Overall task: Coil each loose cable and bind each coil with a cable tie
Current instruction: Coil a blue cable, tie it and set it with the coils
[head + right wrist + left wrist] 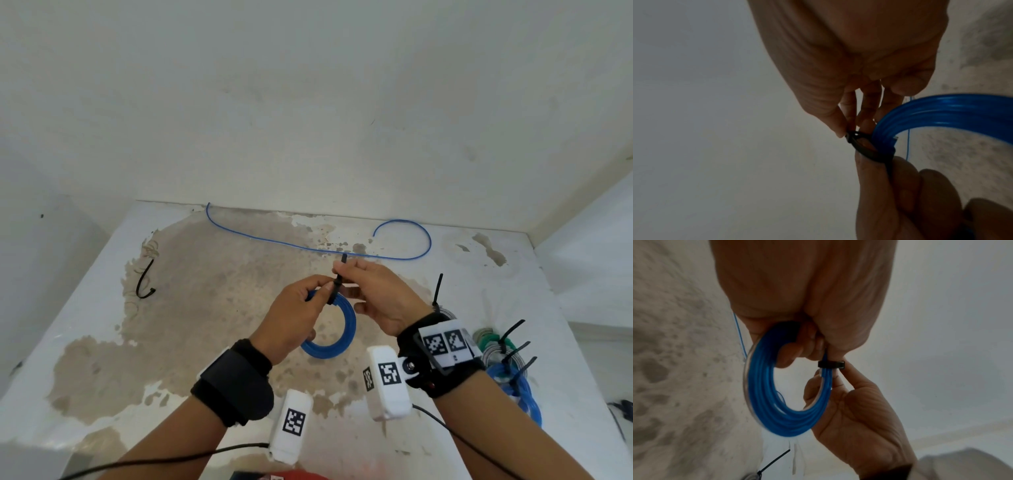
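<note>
A blue cable coil (346, 329) hangs above the table, gripped at its top by my left hand (298, 308). A black cable tie (337, 284) loops around the coil's top. My right hand (370, 284) pinches the tie's tail just above the tie's head. In the left wrist view the tie (831, 364) forms a band across the coil (764, 386), between my left hand (807, 296) and my right hand (859, 418). In the right wrist view my right hand (849, 65) pinches the tie (865, 149) beside the coil (941, 113). A loose blue cable (291, 244) lies along the table's back.
A pile of bound coils (507, 363) with black tie tails sticking up sits at the table's right edge. One loose black tie (145, 284) lies at the left. The white table (102, 342) has worn brown patches; walls close it in behind and on both sides.
</note>
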`<state>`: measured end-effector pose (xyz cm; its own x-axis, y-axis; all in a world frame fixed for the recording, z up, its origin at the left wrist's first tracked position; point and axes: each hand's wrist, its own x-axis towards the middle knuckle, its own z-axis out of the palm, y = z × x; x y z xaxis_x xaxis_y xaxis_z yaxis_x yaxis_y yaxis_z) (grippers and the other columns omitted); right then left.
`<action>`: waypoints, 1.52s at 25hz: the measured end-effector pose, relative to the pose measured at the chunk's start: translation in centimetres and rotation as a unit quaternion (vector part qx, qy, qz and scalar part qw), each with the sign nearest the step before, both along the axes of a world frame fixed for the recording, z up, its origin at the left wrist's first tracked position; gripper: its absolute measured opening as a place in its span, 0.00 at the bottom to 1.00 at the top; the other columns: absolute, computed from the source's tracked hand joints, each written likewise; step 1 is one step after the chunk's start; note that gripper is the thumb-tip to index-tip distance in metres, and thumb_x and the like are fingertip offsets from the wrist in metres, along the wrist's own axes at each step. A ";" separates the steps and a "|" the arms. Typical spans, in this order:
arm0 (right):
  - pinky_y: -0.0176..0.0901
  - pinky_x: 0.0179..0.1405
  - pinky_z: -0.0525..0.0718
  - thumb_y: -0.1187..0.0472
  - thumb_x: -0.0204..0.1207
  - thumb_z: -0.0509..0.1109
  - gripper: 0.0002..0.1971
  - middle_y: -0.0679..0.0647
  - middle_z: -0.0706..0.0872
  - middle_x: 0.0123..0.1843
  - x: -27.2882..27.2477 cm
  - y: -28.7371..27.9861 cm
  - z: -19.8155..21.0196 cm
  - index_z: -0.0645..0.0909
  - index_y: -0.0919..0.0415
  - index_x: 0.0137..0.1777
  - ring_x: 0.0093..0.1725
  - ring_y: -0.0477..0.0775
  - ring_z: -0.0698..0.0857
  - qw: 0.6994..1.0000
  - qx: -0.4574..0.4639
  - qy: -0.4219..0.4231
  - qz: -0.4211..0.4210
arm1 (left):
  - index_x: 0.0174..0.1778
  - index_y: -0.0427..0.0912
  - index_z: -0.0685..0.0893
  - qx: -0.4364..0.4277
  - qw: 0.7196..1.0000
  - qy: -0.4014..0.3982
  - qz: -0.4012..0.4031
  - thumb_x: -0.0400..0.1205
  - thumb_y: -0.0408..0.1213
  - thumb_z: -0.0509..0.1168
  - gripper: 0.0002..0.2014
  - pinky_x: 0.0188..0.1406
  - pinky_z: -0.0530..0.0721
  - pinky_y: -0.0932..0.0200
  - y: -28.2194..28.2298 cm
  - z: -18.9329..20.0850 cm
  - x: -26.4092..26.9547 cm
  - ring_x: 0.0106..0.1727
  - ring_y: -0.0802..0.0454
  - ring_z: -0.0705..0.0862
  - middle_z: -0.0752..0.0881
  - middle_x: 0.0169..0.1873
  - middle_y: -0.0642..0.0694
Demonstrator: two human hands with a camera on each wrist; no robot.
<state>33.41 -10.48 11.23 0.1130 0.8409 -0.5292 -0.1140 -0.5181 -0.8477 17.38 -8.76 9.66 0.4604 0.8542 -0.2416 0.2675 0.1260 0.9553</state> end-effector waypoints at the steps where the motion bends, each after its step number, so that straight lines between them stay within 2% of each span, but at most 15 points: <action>1: 0.42 0.41 0.72 0.48 0.82 0.73 0.09 0.44 0.89 0.41 -0.1 0.0 0.2 0.82 0.52 0.45 0.44 0.47 0.88 0.999 0.025 -0.022 -0.004 | 0.58 0.51 0.88 -0.009 1.000 -0.001 0.007 0.91 0.43 0.59 0.12 0.25 0.74 0.53 -0.1 -0.1 0.0 0.24 0.52 0.65 0.75 0.21 0.62; 5: 0.39 0.44 0.78 0.50 0.84 0.72 0.10 0.51 0.90 0.44 -0.6 0.0 0.5 0.84 0.57 0.49 0.53 0.58 0.92 0.989 0.097 -0.111 -0.001 | 0.56 0.49 0.84 -0.056 0.998 -0.006 0.040 0.90 0.46 0.61 0.09 0.23 0.71 0.57 -0.1 -0.6 0.0 0.24 0.56 0.65 0.71 0.24 0.56; 7: 0.44 0.52 0.85 0.51 0.84 0.71 0.09 0.53 0.92 0.42 -0.5 0.2 0.2 0.85 0.55 0.47 0.51 0.59 0.92 0.984 0.117 -0.136 0.001 | 0.53 0.43 0.81 -0.060 0.997 -0.012 0.045 0.89 0.47 0.61 0.11 0.24 0.70 0.57 -0.1 -0.6 -0.1 0.24 0.56 0.65 0.69 0.26 0.53; 8: 0.49 0.57 0.87 0.51 0.84 0.71 0.09 0.54 0.92 0.42 -0.5 0.3 -0.1 0.85 0.54 0.46 0.50 0.59 0.92 0.981 0.124 -0.148 0.002 | 0.52 0.41 0.80 -0.056 0.997 -0.015 0.044 0.89 0.47 0.61 0.12 0.24 0.70 0.56 -0.2 -0.5 -0.1 0.25 0.56 0.65 0.69 0.27 0.52; 10: 0.53 0.60 0.87 0.50 0.85 0.70 0.08 0.54 0.93 0.41 -0.4 0.5 -0.4 0.84 0.50 0.46 0.47 0.58 0.93 0.976 0.136 -0.172 0.006 | 0.51 0.39 0.78 -0.051 0.998 -0.020 0.040 0.89 0.47 0.61 0.13 0.24 0.70 0.56 -0.2 -0.4 -0.1 0.25 0.56 0.64 0.69 0.27 0.52; 15: 0.48 0.51 0.89 0.51 0.88 0.65 0.09 0.50 0.89 0.33 -0.5 0.9 -0.9 0.81 0.53 0.48 0.37 0.50 0.92 0.962 0.159 -0.221 0.008 | 0.48 0.42 0.77 -0.045 0.999 -0.013 0.027 0.90 0.44 0.60 0.10 0.24 0.71 0.57 -0.4 -0.3 0.1 0.25 0.57 0.66 0.71 0.27 0.53; 18: 0.50 0.45 0.89 0.51 0.88 0.64 0.11 0.52 0.86 0.31 -0.6 1.1 -1.2 0.80 0.56 0.47 0.31 0.47 0.85 0.961 0.131 -0.242 -0.003 | 0.46 0.44 0.77 -0.067 0.997 -0.020 0.030 0.90 0.44 0.60 0.10 0.24 0.70 0.58 -0.6 -0.5 0.3 0.25 0.57 0.65 0.70 0.26 0.54; 21: 0.40 0.39 0.82 0.47 0.88 0.64 0.16 0.51 0.86 0.37 -0.3 1.0 -0.7 0.82 0.61 0.52 0.35 0.45 0.85 0.985 0.061 -0.161 0.008 | 0.45 0.45 0.77 -0.110 0.992 -0.037 0.046 0.90 0.44 0.60 0.10 0.22 0.68 0.60 -0.5 -0.6 0.2 0.23 0.58 0.63 0.68 0.25 0.54; 23: 0.43 0.42 0.78 0.43 0.85 0.68 0.18 0.49 0.90 0.43 0.3 0.6 -0.6 0.85 0.59 0.54 0.41 0.47 0.87 0.994 0.023 -0.092 0.046 | 0.44 0.45 0.77 -0.119 0.991 -0.040 0.051 0.90 0.44 0.61 0.10 0.21 0.68 0.60 -0.4 -0.7 0.0 0.23 0.58 0.63 0.68 0.24 0.55; 26: 0.44 0.45 0.78 0.49 0.83 0.72 0.09 0.46 0.92 0.42 0.8 0.0 -0.6 0.84 0.54 0.52 0.39 0.42 0.87 0.991 0.045 -0.102 0.072 | 0.45 0.45 0.78 -0.119 0.991 -0.033 0.050 0.89 0.45 0.62 0.10 0.22 0.67 0.60 -0.3 -0.8 0.1 0.23 0.58 0.63 0.68 0.24 0.55; 28: 0.35 0.40 0.79 0.54 0.85 0.71 0.05 0.47 0.90 0.39 0.6 -0.1 -0.3 0.82 0.54 0.50 0.35 0.39 0.86 0.987 0.064 -0.134 0.061 | 0.46 0.44 0.78 -0.113 0.992 -0.031 0.050 0.89 0.44 0.62 0.09 0.22 0.68 0.59 -0.4 -0.8 0.2 0.23 0.58 0.63 0.69 0.24 0.54; 30: 0.29 0.36 0.80 0.57 0.86 0.70 0.05 0.53 0.89 0.38 0.4 -0.1 -0.1 0.81 0.57 0.50 0.34 0.43 0.86 0.984 0.081 -0.149 0.053 | 0.47 0.44 0.79 -0.097 0.994 -0.028 0.045 0.89 0.44 0.61 0.09 0.23 0.67 0.59 -0.5 -0.8 0.3 0.24 0.57 0.63 0.69 0.24 0.54; 33: 0.30 0.37 0.83 0.60 0.86 0.69 0.04 0.52 0.86 0.34 0.6 0.0 -0.5 0.81 0.59 0.51 0.34 0.47 0.85 0.984 0.076 -0.154 0.053 | 0.47 0.44 0.79 -0.088 0.995 -0.025 0.037 0.89 0.43 0.61 0.09 0.22 0.67 0.58 -0.7 -0.9 0.5 0.24 0.56 0.64 0.69 0.24 0.54; 35: 0.34 0.40 0.85 0.59 0.86 0.69 0.04 0.52 0.86 0.32 0.6 0.1 -0.8 0.82 0.59 0.51 0.33 0.46 0.86 0.983 0.080 -0.159 0.048 | 0.52 0.45 0.82 -0.108 0.993 -0.030 0.046 0.90 0.43 0.61 0.08 0.22 0.68 0.60 -0.7 -1.0 0.7 0.24 0.58 0.64 0.69 0.23 0.56; 38: 0.43 0.48 0.84 0.53 0.83 0.72 0.06 0.49 0.87 0.34 0.7 0.3 -1.2 0.85 0.55 0.48 0.38 0.46 0.86 0.966 0.107 -0.234 0.034 | 0.57 0.48 0.88 -0.144 0.986 -0.042 0.066 0.90 0.43 0.59 0.12 0.21 0.68 0.62 -0.4 -0.9 1.0 0.23 0.59 0.63 0.67 0.22 0.57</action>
